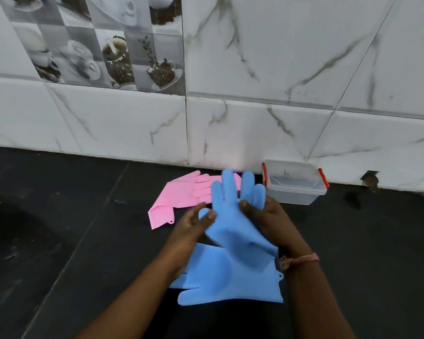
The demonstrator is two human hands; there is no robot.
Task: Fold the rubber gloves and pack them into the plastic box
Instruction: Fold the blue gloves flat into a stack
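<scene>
Pink gloves (pixel 181 194) lie flat, partly hidden behind the raised blue glove (pixel 233 216). Left hand (pixel 191 226) pinches its thumb; right hand (pixel 267 216) grips its far side, fingers hidden. Second blue glove (pixel 230 280) lies below. Box (pixel 294 183) rightmost, lid on, contents unclear.

At the centre of the frame both hands hold up a blue glove (pixel 233 216), fingers pointing up: the left hand (pixel 194 226) pinches its left edge, the right hand (pixel 267 216) grips its right side. A second blue glove (pixel 230 280) lies flat below on the dark counter (pixel 71 228). Pink gloves (pixel 181 194) lie behind, left of a clear plastic box (pixel 295 185) with red clips against the marble wall (pixel 279 94).
</scene>
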